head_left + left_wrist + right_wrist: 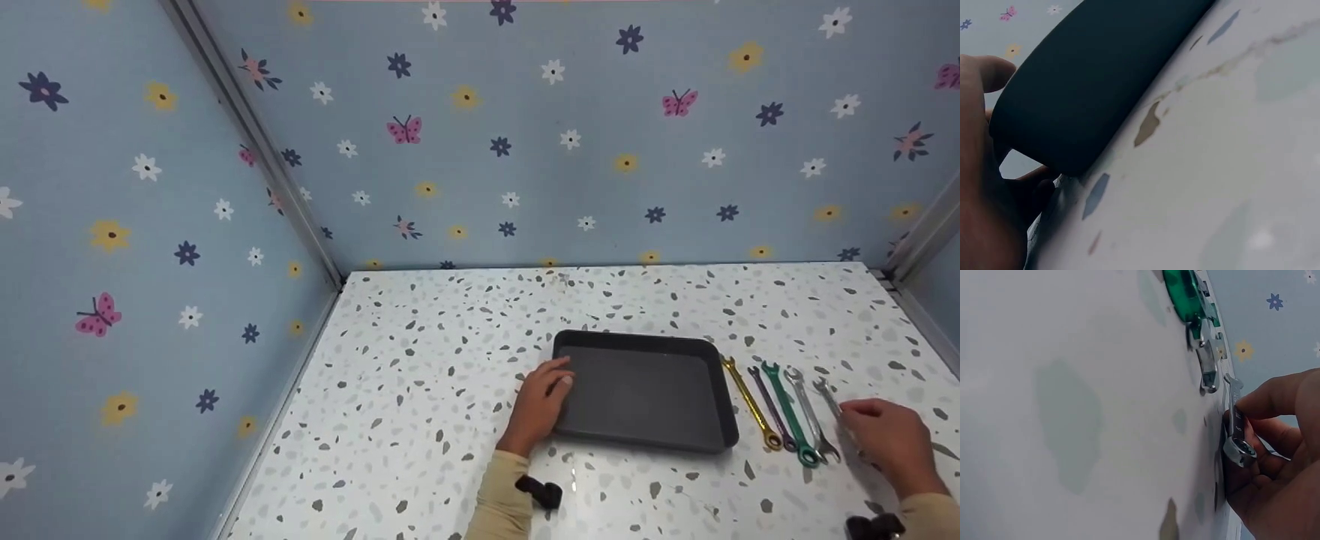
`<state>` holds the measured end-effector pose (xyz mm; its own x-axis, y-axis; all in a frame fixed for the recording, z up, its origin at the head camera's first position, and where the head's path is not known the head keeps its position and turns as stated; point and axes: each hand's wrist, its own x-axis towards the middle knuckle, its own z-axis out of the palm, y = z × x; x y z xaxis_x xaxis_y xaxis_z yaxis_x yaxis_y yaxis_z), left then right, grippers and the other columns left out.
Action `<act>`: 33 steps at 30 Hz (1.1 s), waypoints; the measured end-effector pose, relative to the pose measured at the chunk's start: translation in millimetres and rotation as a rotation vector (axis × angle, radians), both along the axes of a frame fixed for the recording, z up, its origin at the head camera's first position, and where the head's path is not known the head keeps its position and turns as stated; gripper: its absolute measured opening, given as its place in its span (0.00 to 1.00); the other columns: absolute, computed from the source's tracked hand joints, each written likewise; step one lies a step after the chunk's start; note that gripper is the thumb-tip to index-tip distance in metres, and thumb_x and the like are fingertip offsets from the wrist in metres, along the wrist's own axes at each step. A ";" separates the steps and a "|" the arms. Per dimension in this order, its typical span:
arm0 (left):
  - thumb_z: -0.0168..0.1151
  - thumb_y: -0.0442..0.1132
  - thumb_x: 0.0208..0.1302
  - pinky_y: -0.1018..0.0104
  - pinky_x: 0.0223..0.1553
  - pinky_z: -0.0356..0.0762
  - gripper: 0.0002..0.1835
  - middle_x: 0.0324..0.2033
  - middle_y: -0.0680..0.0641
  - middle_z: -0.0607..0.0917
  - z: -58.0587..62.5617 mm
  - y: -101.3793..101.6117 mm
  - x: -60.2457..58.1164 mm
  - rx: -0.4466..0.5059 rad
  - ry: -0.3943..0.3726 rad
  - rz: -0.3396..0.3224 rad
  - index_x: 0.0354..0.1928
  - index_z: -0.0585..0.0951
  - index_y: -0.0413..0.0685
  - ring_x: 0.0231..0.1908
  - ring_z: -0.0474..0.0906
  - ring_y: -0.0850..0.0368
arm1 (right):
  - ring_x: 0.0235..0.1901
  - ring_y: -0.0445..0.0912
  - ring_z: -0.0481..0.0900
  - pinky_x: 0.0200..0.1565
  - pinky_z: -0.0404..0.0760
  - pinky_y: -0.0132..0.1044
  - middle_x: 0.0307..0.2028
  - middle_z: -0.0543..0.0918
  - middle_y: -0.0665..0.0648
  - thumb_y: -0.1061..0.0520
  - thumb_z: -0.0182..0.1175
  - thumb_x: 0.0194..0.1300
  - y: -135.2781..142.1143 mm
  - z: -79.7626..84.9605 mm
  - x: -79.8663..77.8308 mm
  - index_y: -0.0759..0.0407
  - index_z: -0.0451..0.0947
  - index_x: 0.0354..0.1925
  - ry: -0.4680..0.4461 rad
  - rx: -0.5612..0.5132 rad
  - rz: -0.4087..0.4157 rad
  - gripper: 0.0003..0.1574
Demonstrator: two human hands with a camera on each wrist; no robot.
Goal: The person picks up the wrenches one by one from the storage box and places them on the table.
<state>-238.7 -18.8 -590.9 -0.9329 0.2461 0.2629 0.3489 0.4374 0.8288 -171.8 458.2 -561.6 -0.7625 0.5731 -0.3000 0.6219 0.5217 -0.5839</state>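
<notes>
A dark grey rectangular baking tray [637, 397] lies on the speckled tabletop. My left hand [541, 397] holds its left edge; in the left wrist view the thumb [998, 73] meets the rim while the other fingers are partly hidden by the tray wall [1072, 95]. Beyond the tray's right side my right hand [892, 439] pinches a small silver combination wrench [1237, 422] between thumb and fingers, low over the table. Left of that hand lie a gold wrench [752, 405], a purple wrench [771, 409], a green wrench [789, 412] and another silver wrench [808, 409], roughly side by side.
Blue panels with flowers and butterflies stand behind the table [420, 360] and along its left side [150, 315]. A metal corner post [262, 142] rises at the back left. A black wrist mount [540, 493] sits on the left sleeve.
</notes>
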 end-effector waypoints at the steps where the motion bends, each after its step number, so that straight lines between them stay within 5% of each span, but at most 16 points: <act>1: 0.50 0.49 0.77 0.56 0.69 0.61 0.19 0.65 0.57 0.76 -0.5 -0.4 0.1 0.011 -0.003 -0.001 0.52 0.85 0.45 0.67 0.67 0.55 | 0.41 0.57 0.74 0.22 0.71 0.35 0.55 0.74 0.74 0.56 0.52 0.71 -0.4 0.3 0.3 0.71 0.70 0.63 -0.001 -0.002 -0.002 0.27; 8: 0.49 0.50 0.77 0.55 0.70 0.60 0.21 0.64 0.55 0.77 -5.0 -1.2 1.3 0.078 -0.008 -0.008 0.51 0.85 0.44 0.67 0.68 0.54 | 0.38 0.56 0.75 0.23 0.72 0.37 0.53 0.76 0.74 0.55 0.51 0.73 -3.5 2.3 2.7 0.72 0.72 0.61 0.009 0.025 -0.010 0.26; 25: 0.50 0.49 0.77 0.52 0.67 0.63 0.20 0.63 0.53 0.78 -3.9 -4.0 2.0 0.034 0.053 0.019 0.50 0.86 0.44 0.65 0.69 0.52 | 0.36 0.53 0.75 0.21 0.71 0.32 0.53 0.78 0.73 0.52 0.51 0.72 -3.1 -3.9 3.5 0.72 0.73 0.60 0.080 0.042 -0.012 0.28; 33: 0.52 0.49 0.76 0.52 0.68 0.63 0.19 0.63 0.55 0.78 -1.8 -7.2 2.4 0.050 0.056 0.039 0.51 0.85 0.44 0.66 0.68 0.53 | 0.43 0.57 0.73 0.26 0.70 0.35 0.55 0.76 0.72 0.51 0.49 0.73 -10.0 -0.3 1.6 0.71 0.71 0.63 0.086 0.011 -0.034 0.31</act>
<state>-236.2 -26.0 -592.7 -0.9250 0.1953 0.3260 0.3789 0.4099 0.8297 -170.2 448.2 -561.9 -0.7651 0.6022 -0.2279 0.5874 0.5078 -0.6302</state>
